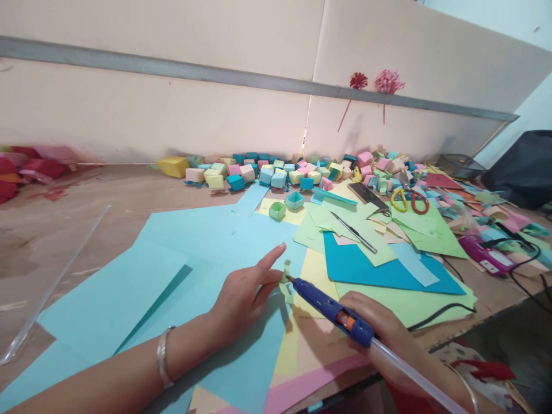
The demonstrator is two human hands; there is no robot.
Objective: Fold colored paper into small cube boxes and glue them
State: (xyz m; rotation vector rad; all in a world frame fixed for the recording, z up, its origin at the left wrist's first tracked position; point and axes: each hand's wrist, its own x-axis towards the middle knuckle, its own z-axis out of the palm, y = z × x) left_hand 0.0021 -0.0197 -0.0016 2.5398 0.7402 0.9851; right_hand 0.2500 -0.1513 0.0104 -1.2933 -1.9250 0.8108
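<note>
My left hand [241, 299] pinches a small pale green paper cut-out [286, 293] between its fingertips, with the index finger pointing out past it. Wrapped around a blue glue gun [319, 300] is my right hand [382, 330]. A long clear glue stick [416, 372] sticks out from the gun's back end. The gun's nozzle meets the green cut-out, or comes very close to it. Beneath both hands lie large light blue sheets [215, 241]. Beyond them stand a small green paper box [277, 210] and a blue one [295, 200], both open-topped.
Several small paper boxes [278, 178] line the wall. To the right are a pen [353, 232], a phone [368, 196], scissors [409, 201], a dark blue sheet [371, 270] and a purple device [487, 255] with black cords. Another clear stick [64, 276] lies at left.
</note>
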